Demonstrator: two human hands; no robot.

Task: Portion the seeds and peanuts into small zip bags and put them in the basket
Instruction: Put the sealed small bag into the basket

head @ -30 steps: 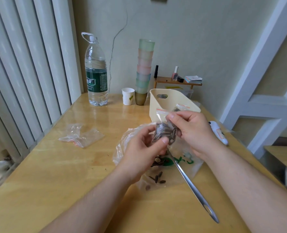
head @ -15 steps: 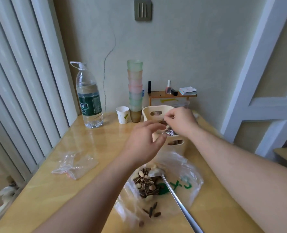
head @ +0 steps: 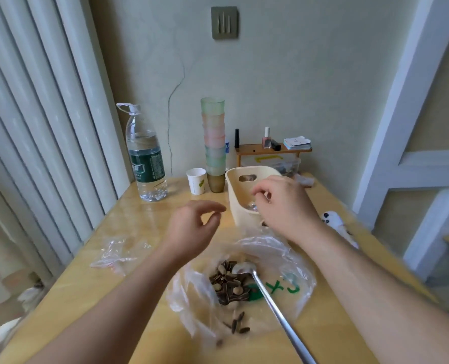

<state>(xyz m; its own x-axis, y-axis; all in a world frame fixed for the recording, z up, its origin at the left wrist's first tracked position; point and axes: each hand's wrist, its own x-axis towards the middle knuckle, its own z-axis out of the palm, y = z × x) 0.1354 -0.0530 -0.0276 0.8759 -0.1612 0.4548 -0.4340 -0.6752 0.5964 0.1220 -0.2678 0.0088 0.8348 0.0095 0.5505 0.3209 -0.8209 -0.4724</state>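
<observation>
A cream plastic basket [head: 236, 195] stands at the far middle of the wooden table [head: 144, 227]. My right hand [head: 283, 206] hovers over its near rim with fingers loosely curled, holding nothing; a small filled zip bag [head: 252, 206] glints inside beneath it. My left hand [head: 194, 229] hangs left of the basket, fingers loosely curled and empty. Nearer me lies a large clear bag [head: 283, 261] with green lettering, holding sunflower seeds and peanuts [head: 230, 283]. A metal spoon [head: 276, 308] rests with its bowl on the pile. A few seeds [head: 237, 324] lie loose.
Empty small zip bags [head: 118, 254] lie on the table's left. A water bottle [head: 145, 158], a paper cup [head: 196, 181] and a stack of coloured cups [head: 214, 143] stand at the back. A small wooden shelf [head: 270, 149] is behind the basket; a white device [head: 335, 223] lies right.
Both hands carried the filled small zip bag from above the large bag to the basket. The right hand let it go inside, and the left hand drew back empty.
</observation>
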